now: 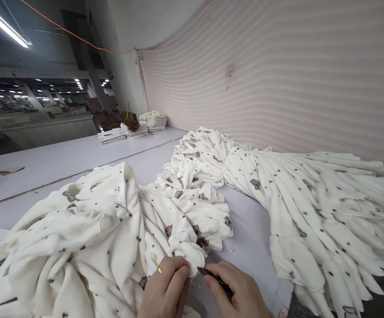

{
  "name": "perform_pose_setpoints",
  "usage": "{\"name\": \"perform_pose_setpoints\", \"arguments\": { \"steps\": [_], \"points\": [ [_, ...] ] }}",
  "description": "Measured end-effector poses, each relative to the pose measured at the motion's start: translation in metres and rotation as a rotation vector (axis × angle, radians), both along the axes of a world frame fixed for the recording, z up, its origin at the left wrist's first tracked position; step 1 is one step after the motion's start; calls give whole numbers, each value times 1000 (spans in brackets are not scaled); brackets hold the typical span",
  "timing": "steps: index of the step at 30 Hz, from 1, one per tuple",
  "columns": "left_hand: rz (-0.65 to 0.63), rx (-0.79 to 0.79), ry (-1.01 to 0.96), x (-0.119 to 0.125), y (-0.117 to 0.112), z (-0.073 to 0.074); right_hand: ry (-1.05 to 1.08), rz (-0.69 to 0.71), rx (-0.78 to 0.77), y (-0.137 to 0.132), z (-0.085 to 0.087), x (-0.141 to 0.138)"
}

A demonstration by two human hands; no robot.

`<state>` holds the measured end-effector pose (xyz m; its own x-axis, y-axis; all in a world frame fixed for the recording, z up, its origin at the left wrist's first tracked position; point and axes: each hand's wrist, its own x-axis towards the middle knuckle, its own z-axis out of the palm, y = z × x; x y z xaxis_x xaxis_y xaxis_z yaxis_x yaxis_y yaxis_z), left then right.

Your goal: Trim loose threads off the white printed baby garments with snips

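Note:
My left hand (167, 282), wearing a gold ring, pinches the edge of a white printed garment (192, 251) at the bottom middle. The garment is soft cloth with small dark marks and brownish animal figures. My right hand (235, 289) is closed around small dark thread snips (216, 280), partly hidden by the fingers. Their pointed tip is close beside the cloth edge; whether it touches cannot be made out. To the left, more of the same white cloth (62, 238) lies in loose folds, with a printed size mark near its upper edge.
A long pile of matching white pieces (298, 198) lies gathered on the right of the pale table (248, 212). Stacked folded cloth (152, 123) and papers (111, 135) stand at the back. A striped fabric curtain (261, 79) hangs behind; a seam crosses the tabletop.

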<state>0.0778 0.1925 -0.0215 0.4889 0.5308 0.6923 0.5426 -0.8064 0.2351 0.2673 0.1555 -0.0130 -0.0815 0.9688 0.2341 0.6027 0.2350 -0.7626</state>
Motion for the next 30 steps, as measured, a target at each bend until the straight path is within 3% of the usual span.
{"name": "perform_pose_setpoints", "arguments": {
  "steps": [3,5,7,10,12,17,23,27,30],
  "points": [
    [1,-11,-15,-2,0,1,137,-52,-17,3,-3,-2],
    [5,-113,-87,-3,0,1,219,-68,-12,3,-7,-5],
    [63,-405,-231,-2,2,2,307,-43,27,5,-11,-9],
    [145,-997,-478,-2,7,7,361,45,98,15,-13,-19],
    [101,-1204,-595,-4,11,11,343,106,123,25,-13,-27],
    [38,-1180,-585,-12,13,9,329,114,129,42,-18,-37],
    [120,-1159,-302,-11,12,11,262,6,75,35,-31,-48],
    [154,-1216,-366,-11,14,19,376,-36,-6,34,-30,-46],
    [144,-1242,-448,-12,14,21,376,46,-10,32,-27,-34]
  ]
}}
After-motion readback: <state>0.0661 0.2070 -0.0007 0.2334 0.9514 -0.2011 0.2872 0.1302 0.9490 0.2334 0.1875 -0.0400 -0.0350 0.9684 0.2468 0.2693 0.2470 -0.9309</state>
